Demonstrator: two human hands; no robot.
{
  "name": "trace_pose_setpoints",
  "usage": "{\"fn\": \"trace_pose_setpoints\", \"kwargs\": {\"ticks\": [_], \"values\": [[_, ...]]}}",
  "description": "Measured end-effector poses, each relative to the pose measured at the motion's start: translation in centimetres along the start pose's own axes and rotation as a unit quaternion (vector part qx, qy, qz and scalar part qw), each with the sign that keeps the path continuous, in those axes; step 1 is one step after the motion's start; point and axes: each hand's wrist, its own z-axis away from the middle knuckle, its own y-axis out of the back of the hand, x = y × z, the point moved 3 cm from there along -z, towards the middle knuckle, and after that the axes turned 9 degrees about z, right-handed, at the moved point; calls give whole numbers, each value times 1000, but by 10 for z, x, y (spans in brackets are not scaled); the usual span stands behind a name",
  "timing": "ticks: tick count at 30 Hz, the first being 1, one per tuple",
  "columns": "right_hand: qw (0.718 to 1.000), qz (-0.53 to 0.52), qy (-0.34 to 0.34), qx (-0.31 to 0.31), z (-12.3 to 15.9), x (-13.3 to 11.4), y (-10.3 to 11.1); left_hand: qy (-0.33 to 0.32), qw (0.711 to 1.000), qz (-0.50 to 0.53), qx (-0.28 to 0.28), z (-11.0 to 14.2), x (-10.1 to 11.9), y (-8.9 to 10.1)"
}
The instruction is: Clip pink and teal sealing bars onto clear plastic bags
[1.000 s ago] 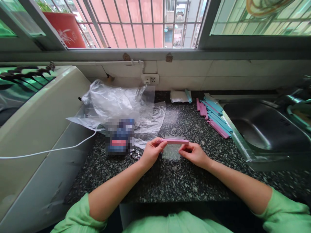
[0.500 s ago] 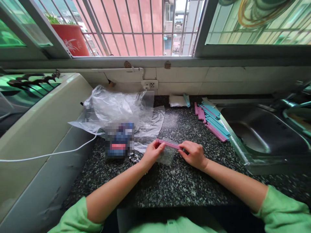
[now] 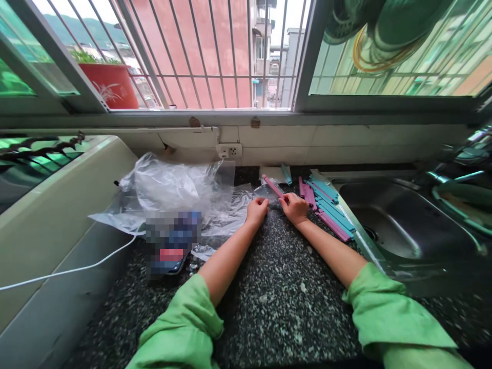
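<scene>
A slim pink plastic strip (image 3: 273, 186), shaped like a bag clip, slants up and to the left from my right hand (image 3: 295, 208), whose thumb and fingers pinch its near end. My left hand (image 3: 257, 210) is closed just to the left, apart from the strip. A small clear plastic bag (image 3: 263, 190) shows at its fingertips and behind the strip; its outline is faint. Right of my right hand, a pile of pink and teal strips (image 3: 329, 205) lies on the dark speckled counter (image 3: 277, 297).
Large crumpled clear plastic bags (image 3: 169, 184) cover the counter's back left. In front of them lies a blurred-out phone-like object (image 3: 175, 246), with small shiny bits (image 3: 193, 267) beside it. A white packet (image 3: 271, 174) is at the back. A steel sink (image 3: 400, 215) borders the right.
Both hands have moved away from me toward the back of the counter. My left hand has let go of the pink strip, which my right hand has turned to point away. The view has tilted up.
</scene>
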Motion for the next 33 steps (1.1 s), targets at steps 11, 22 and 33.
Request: {"fn": "trace_pose_setpoints", "kwargs": {"ticks": [11, 22, 33], "values": [[995, 50, -86, 1, -60, 4, -29, -80, 986, -77, 121, -59, 15, -26], [989, 91, -113, -29, -80, 6, -43, -89, 981, -120, 123, -76, 16, -29], [985, 112, -87, -94, -69, -7, -35, -161, 941, -298, 13, -53, 14, -33]]}}
